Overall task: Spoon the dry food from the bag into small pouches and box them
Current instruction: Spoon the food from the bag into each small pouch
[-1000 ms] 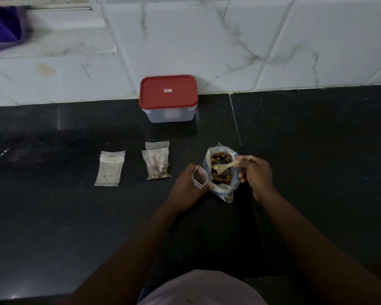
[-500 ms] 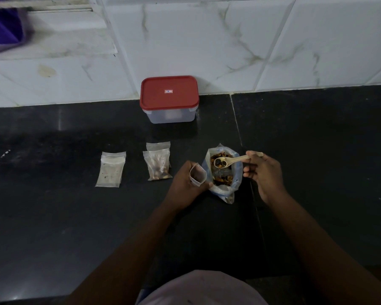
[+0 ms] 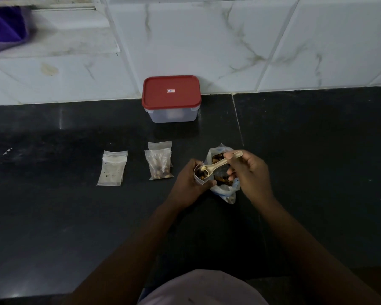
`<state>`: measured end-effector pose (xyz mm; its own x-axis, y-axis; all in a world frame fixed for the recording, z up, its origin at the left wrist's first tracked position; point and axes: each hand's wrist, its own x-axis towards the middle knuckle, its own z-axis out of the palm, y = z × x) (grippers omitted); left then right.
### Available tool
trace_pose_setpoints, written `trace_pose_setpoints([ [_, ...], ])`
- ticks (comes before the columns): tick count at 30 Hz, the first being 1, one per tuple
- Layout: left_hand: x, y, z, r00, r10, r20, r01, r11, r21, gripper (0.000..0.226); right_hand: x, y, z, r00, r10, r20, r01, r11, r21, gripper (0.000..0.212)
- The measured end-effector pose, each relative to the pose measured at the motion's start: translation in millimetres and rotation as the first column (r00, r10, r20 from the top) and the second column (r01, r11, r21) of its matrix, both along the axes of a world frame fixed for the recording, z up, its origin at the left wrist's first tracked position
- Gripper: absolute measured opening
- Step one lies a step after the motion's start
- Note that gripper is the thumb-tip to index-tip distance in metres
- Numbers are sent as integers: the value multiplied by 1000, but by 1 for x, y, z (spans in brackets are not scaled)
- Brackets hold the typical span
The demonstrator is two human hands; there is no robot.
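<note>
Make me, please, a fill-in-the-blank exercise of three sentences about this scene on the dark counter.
1. The box has a ___ lid.
2. The right hand holds the spoon by its ___.
3. The left hand holds a small pouch with its mouth ___.
Missing words: red, handle, open.
</note>
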<state>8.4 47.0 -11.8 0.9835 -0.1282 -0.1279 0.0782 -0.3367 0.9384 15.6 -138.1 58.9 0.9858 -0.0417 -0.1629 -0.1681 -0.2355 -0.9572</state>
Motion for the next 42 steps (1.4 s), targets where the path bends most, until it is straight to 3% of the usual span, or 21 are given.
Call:
trace_pose_setpoints([
  [4, -1, -1, 0, 1000, 4, 3, -4, 1000, -18, 33, -9, 0, 2, 936, 314, 160, -274, 933, -232, 18],
  [7, -1, -1, -1, 1000, 8, 9, -8, 999, -36, 31, -12, -5, -1, 865, 409, 292, -316, 894, -317, 18],
  [10, 0, 2, -3, 1000, 5, -6, -5, 1000, -28, 37, -15, -10, -2, 942, 203, 269, -175, 976, -127, 16],
  [13, 0, 3, -1, 1000, 15, -24, -15, 1000, -10, 40, -11, -16, -1, 981, -127, 146, 110, 987, 121, 15],
  [15, -1, 3, 0, 999, 28, -32, -28, 1000, 4, 41, -6, -22, -3, 953, -296, 60, 285, 947, 149, 13],
  [18, -2, 3, 3, 997, 31, -77, -30, 1000, 6, 46, -2, -29, -13, 932, -358, -49, 360, 932, 39, 11],
  [26, -3, 5, 14, 981, -55, -184, 57, 998, 2, 57, -7, -24, -34, 956, -262, -133, 219, 937, -272, 20],
  [29, -3, 5, 14, 983, -43, -179, 51, 998, 39, 63, -12, -21, -27, 984, -159, 78, 177, 840, -513, 27],
  [31, -4, 6, 12, 985, -31, -167, 46, 995, 85, 62, -18, -13, -15, 976, -64, 207, 155, 872, -464, 23],
  [33, -6, 7, 11, 990, -17, -143, 34, 993, 113, 60, -25, 2, 1, 991, 9, 135, 31, 956, -290, 20],
  [35, -7, 8, 15, 991, -14, -130, 30, 992, 122, 64, -29, 19, 6, 994, 105, 10, -101, 973, -210, 24],
  [38, -11, 9, 23, 995, 8, -104, 5, 993, 121, 67, -29, 33, 3, 989, 124, -77, -137, 971, -196, 29],
  [42, -14, 17, 27, 998, 43, -54, -37, 993, 109, 61, -27, 43, -1, 987, 140, -83, -156, 961, -227, 25],
])
